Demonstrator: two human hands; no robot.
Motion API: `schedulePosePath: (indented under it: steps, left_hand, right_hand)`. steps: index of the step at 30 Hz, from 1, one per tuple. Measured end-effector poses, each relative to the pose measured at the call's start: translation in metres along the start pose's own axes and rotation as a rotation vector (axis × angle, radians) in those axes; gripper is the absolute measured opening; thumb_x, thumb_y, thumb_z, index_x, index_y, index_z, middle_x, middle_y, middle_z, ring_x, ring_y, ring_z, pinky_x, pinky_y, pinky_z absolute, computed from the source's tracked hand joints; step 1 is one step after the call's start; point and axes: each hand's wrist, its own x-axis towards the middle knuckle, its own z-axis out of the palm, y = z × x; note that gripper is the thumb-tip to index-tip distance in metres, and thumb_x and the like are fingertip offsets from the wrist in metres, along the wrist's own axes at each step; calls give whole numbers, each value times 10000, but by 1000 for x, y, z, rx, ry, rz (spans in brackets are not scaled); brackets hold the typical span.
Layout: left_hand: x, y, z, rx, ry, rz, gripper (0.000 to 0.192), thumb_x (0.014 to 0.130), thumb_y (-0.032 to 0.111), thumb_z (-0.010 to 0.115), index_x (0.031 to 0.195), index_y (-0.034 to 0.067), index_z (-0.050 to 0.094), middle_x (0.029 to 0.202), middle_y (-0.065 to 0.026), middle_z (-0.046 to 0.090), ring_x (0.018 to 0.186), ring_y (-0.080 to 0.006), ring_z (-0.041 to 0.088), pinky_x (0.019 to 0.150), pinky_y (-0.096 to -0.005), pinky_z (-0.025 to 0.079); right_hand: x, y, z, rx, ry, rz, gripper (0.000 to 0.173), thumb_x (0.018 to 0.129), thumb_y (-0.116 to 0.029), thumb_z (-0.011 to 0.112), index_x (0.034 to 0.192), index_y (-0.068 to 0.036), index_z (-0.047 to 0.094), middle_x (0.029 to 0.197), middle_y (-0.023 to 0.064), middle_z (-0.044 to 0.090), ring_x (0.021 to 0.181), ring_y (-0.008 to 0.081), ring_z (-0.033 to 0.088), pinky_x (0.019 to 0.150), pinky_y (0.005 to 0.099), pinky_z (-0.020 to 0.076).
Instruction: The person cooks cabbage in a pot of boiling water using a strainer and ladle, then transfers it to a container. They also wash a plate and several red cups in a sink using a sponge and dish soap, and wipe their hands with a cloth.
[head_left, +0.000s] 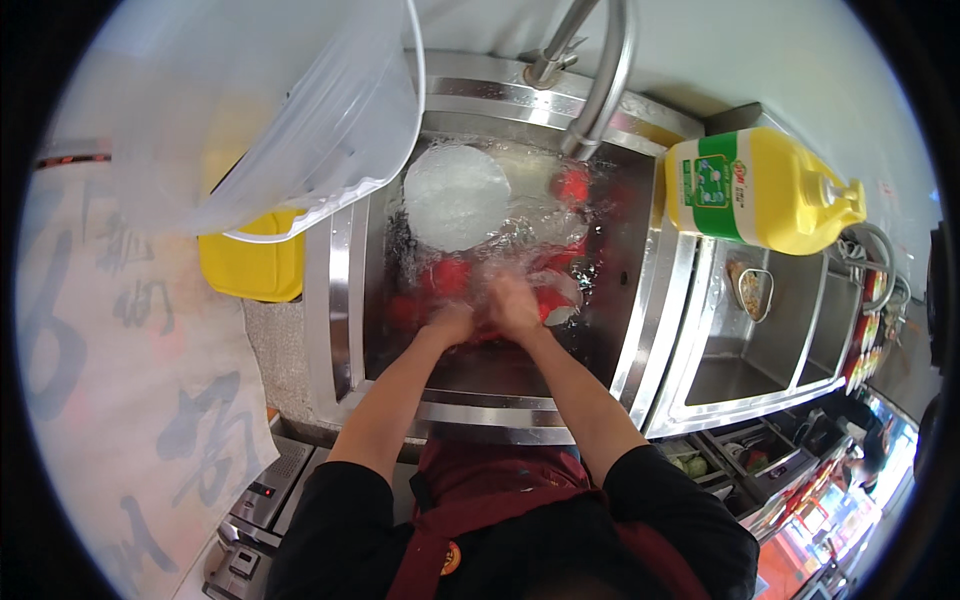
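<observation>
Both of my hands are in splashing water inside a stainless steel sink (630, 300). My left hand (452, 322) is blurred, close beside a red object (448, 276) in the water. Slightly farther in, my right hand (514, 301) is blurred too, near a red and whitish piece (559, 300). Foam and motion hide my fingers, so any grip is unclear. A pale round disc (456, 196), perhaps a lid or container bottom, lies at the sink's far left. Another red object (574, 185) sits below the curved metal faucet (607, 90).
A translucent plastic bucket (337, 127) leans in at upper left, above a yellow container (255, 262). On the right, a yellow jug (750, 191) with a green label stands by a second steel basin (731, 375) holding a strainer (754, 292). A person (874, 442) is at far right.
</observation>
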Motion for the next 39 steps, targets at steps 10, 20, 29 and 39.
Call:
schedulePosePath:
  steps: [10,20,29,39]
  left_hand:
    - [59,21,-42,-1041,359,-577,349,941,318,452,867,26,628,925,-170,670,786,-302,648,677,-420,502]
    - [29,143,-59,-1990,-64,84,739,987,591,247,1501,60,224,1546,-106,288,1407,-291,286,1138,-445,215]
    - [-6,175,-96,-233,169,-80,568,966,454,453,1392,78,457,1368,-235,496,1282,-338,479,1079,-405,356]
    - [-52,430,-293,-270,1166,1057,353,981,283,444,1118,13,626,976,-199,646,894,-369,602,804,-431,459]
  right_hand:
    - [-5,26,-36,695,438,983,221,891,-200,520,893,-18,645,1022,137,623,976,311,581,836,429,473]
    - [3,-53,-65,520,154,519,476,1030,-376,321,1359,-89,511,1471,175,390,1432,281,215,1160,385,176]
    - [-11,36,-223,507,253,568,289,950,-244,555,971,11,691,958,125,700,903,247,663,772,371,520]
    - [107,-54,-440,2220,671,269,494,1020,-442,364,1026,34,495,915,132,582,834,237,582,758,343,514]
